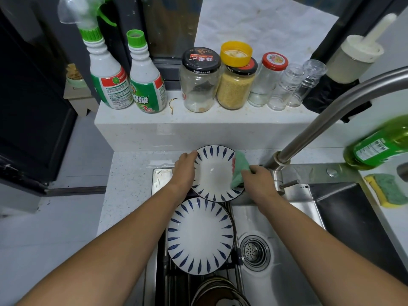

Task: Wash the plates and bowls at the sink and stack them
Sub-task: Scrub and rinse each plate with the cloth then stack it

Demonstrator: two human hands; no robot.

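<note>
"Plates, nearest first?" asked the checker.

"Dark dishes (pixel 220 291) were stacked at the near edge; I could not tell how many. Beyond them, one patterned plate (pixel 199 236) lay flat on the rack (pixel 176 281) over the sink (pixel 287 272). Further on, a second patterned plate (pixel 215 173) was held at the sink's far edge. Two patterned plates in all."

"Hands?"

"The left hand (pixel 184 171) had its fingers curled round the held plate's left rim. The right hand (pixel 257 176) had its fingers clamped on one green cloth (pixel 239 168), which was pressed to the right rim. The plate's open face lay leftward from the cloth, towards the left hand. Judgement: the right hand was the one to sweep it."

"Beyond?"

"One faucet (pixel 331 120), one sponge (pixel 386 191) on the right surface, one green bottle (pixel 379 146). On the ledge, two cleaner bottles (pixel 106 69) and three lidded jars (pixel 199 85)."
</note>
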